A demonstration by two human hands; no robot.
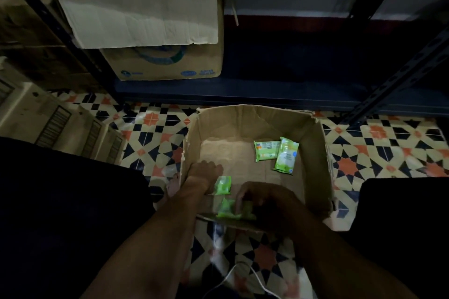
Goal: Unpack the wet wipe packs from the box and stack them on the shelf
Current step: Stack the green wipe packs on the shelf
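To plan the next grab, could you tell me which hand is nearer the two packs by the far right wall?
Right hand, below the two packs; left hand is farther left.

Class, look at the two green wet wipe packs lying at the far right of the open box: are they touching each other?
Touching. The head view shows the right pack overlapping the edge of the left pack, with no cardboard visible between them on the box floor.

The box is brown cardboard, open at the top, standing on the floor before the shelf, a dark metal rack. Two green packs lie at its far right, the right one overlapping the other. A third pack lies near the left wall; a fourth, blurred, is at the near edge.
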